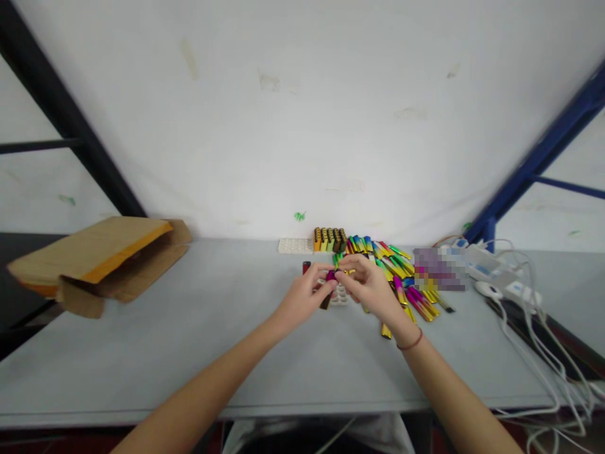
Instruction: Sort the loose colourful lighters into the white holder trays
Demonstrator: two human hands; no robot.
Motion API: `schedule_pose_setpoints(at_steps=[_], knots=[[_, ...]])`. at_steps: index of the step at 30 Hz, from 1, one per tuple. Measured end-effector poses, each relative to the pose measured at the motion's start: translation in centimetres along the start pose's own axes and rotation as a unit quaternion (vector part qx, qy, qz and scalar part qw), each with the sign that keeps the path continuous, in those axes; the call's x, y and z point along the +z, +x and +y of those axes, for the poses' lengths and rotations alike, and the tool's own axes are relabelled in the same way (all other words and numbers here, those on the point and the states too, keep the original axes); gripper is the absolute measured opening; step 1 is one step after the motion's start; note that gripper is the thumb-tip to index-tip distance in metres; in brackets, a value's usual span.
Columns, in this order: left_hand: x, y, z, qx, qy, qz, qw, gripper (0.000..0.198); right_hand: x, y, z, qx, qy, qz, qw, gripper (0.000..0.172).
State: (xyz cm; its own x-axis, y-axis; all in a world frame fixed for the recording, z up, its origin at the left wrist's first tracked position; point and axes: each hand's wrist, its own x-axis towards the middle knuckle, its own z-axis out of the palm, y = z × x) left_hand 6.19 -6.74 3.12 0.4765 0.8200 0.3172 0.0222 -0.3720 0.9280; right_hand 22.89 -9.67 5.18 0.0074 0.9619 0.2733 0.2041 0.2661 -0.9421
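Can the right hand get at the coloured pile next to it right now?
Probably yes: the coloured pile lies uncovered just beside the right hand, though its fingers pinch a magenta piece.

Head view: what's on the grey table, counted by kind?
Open brown cardboard box: 1
White plastic studded tray at the back: 1
Pile of rainbow metallic sticks: 1, sticks uncountable
Magenta metallic stick pinched by left hand and right hand: 1
Total counted: 4

Bright, even light, faint shadows, strong wide-angle bending at edges, soft blur overall.
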Motion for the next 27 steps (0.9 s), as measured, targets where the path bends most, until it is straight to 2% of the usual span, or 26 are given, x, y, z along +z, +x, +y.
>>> schedule_pose_setpoints(at_steps=[7,10,14,19,27], knots=[[-0.5,-1.0,0.3,0.023,0.006,-0.002,1.0,0.027,-0.3,-0.4,-0.8,-0.059,-0.087,-0.064,0.992,0.025],[-0.4,-1.0,0.0,0.029,0.007,0.005,1.0,0.027,-0.5,-0.5,-1.1,-0.105,-0.141,-0.051,0.983,0.021],[-0.1,-0.4,-0.5,0.045,0.034,0.016,0.998,0.027,-0.7,-0.7,-1.4,-0.187,-0.235,-0.024,0.954,0.016],[0.4,1.0,-0.2,0.06,0.017,0.005,0.998,0.028,-1.3,-0.3,-1.1,-0.135,-0.163,0.008,0.977,0.022],[1.2,2.8,0.5,0.076,-0.015,0.005,0.997,0.027,-2.2,0.3,-1.2,-0.155,-0.178,0.074,0.969,0.026]])
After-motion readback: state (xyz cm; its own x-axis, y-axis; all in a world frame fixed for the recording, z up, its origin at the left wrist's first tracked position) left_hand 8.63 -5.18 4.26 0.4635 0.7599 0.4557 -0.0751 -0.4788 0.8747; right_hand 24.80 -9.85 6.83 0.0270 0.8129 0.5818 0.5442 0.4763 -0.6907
